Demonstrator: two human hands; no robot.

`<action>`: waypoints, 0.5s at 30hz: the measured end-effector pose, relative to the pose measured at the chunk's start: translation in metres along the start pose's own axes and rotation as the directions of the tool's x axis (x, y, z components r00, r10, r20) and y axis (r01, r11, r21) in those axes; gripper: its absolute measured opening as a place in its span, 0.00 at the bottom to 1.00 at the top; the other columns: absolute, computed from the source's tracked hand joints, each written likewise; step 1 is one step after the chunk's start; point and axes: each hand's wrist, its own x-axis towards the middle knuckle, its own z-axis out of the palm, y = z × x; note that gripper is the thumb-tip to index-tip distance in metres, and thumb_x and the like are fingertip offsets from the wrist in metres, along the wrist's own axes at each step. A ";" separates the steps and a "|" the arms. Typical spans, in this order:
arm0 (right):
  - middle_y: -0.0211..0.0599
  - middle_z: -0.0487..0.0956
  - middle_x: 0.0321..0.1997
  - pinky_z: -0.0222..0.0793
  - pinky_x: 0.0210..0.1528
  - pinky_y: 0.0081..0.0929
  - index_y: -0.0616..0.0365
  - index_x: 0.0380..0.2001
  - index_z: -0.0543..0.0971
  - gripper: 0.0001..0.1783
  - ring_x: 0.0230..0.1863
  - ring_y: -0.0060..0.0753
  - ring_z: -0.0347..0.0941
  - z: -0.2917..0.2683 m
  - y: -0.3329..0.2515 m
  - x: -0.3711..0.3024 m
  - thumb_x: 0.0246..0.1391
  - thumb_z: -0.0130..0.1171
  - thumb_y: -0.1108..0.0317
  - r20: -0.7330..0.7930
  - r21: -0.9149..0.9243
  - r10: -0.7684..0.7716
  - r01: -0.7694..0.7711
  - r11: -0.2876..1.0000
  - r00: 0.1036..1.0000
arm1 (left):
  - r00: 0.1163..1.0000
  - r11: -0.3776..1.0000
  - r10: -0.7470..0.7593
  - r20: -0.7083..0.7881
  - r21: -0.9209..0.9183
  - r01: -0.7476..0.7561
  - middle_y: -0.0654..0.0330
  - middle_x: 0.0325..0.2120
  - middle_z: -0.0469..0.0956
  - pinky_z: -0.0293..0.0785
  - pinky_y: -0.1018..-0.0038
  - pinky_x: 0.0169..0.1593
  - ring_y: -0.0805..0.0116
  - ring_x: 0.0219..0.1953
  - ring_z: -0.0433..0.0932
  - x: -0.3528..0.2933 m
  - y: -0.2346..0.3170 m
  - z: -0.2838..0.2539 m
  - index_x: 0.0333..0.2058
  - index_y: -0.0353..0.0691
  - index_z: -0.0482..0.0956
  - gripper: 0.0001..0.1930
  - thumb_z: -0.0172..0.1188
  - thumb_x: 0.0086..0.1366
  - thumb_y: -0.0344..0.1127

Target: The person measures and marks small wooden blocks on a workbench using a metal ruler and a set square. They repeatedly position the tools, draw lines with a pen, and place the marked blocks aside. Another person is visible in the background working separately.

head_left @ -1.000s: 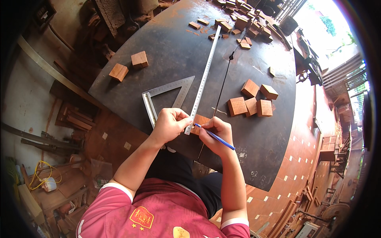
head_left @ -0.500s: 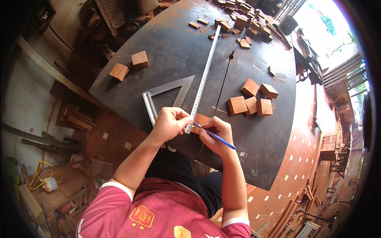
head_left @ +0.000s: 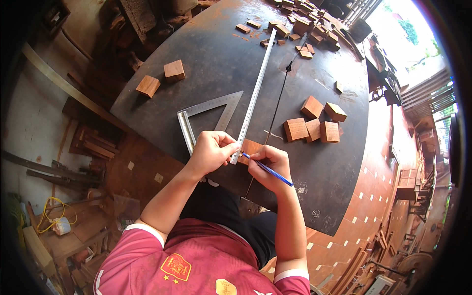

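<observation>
Head view. Compared with the half-second-earlier frame, arrangement unchanged; the whole scene sits slightly shifted, consistent with head movement. Judgement: the pen work is continuing at the same spot.

Left hand [head_left: 210,150]: fingers pinched on the near end of the steel ruler [head_left: 254,93], which runs up the dark table [head_left: 147,115]. Right hand [head_left: 273,161]: holding the blue pen [head_left: 269,171] in a writing grip, tip at the ruler's edge. Wooden block [head_left: 252,146]: on the table between the hands, partly hidden by fingers; whether the ruler overlaps or abuts it, cannot tell. Any mark, too small to read.

Metal triangular square [head_left: 209,103] lies left of the ruler. Five-block group [head_left: 295,130] to the right, loose.

Containers: white tub-like object [head_left: 62,226] at lower left, beside a yellow cord [head_left: 45,215]; interior not visible, contents unknown. Clear plastic item [head_left: 126,209] nearby; whether it holds anything, cannot tell.
</observation>
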 end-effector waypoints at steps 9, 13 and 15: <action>0.29 0.77 0.24 0.66 0.27 0.18 0.64 0.23 0.73 0.09 0.26 0.12 0.70 -0.002 0.006 0.000 0.47 0.64 0.84 0.005 -0.021 -0.035 0.035 0.999 0.999 | 1.000 1.000 0.003 0.003 -0.006 -0.003 0.62 0.19 0.81 0.72 0.82 0.22 0.81 0.19 0.77 0.000 0.000 0.000 0.31 0.30 0.85 0.07 0.67 0.65 0.29; 0.29 0.76 0.24 0.66 0.28 0.17 0.64 0.23 0.73 0.09 0.27 0.12 0.69 -0.002 0.005 0.001 0.47 0.64 0.84 0.008 -0.033 -0.035 0.036 0.999 0.999 | 1.000 1.000 -0.001 -0.001 -0.001 0.001 0.62 0.20 0.81 0.72 0.82 0.22 0.81 0.19 0.77 0.000 0.001 0.001 0.31 0.30 0.85 0.07 0.67 0.65 0.30; 0.29 0.76 0.24 0.66 0.27 0.17 0.64 0.23 0.73 0.09 0.26 0.12 0.69 -0.002 0.006 0.001 0.47 0.64 0.84 0.008 -0.036 -0.039 0.040 0.999 0.999 | 1.000 1.000 -0.007 -0.002 -0.001 0.007 0.62 0.20 0.82 0.72 0.82 0.22 0.81 0.19 0.77 -0.001 0.002 0.001 0.31 0.30 0.85 0.07 0.67 0.65 0.30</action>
